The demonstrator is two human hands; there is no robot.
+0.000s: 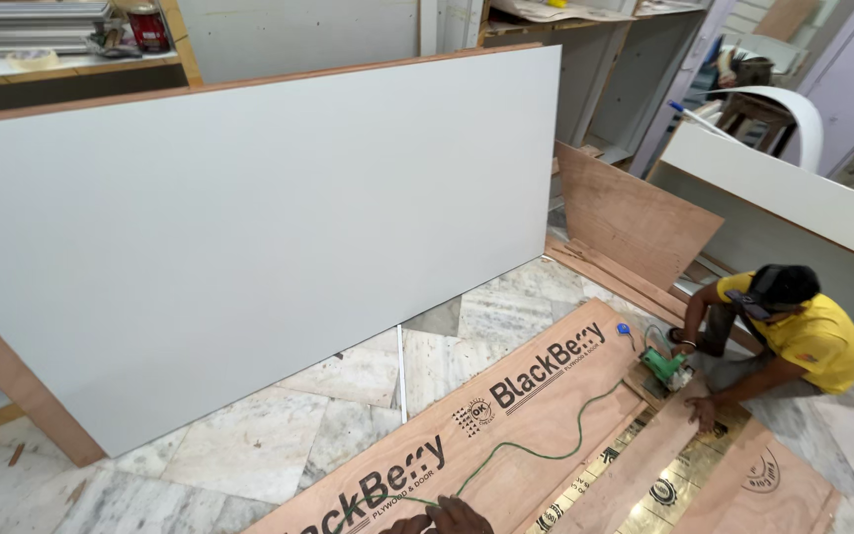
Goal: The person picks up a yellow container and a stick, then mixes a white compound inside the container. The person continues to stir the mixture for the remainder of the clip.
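Down at the bottom centre, 1 hand (459,516) rests on the plywood sheet (506,415) beside the green cord (536,450); its grip cannot be told, and the other hand is unseen. Right of frame, a co-worker (793,336) saws with a green power saw (664,366). Steadying seems the step; next calls for firm downward pressure.

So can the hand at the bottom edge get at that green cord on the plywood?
Probably yes: the hand rests on the plywood sheet right by the near end of the green cord, and nothing lies between them.

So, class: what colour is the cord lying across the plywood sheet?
Green cord, clearest in the head view.
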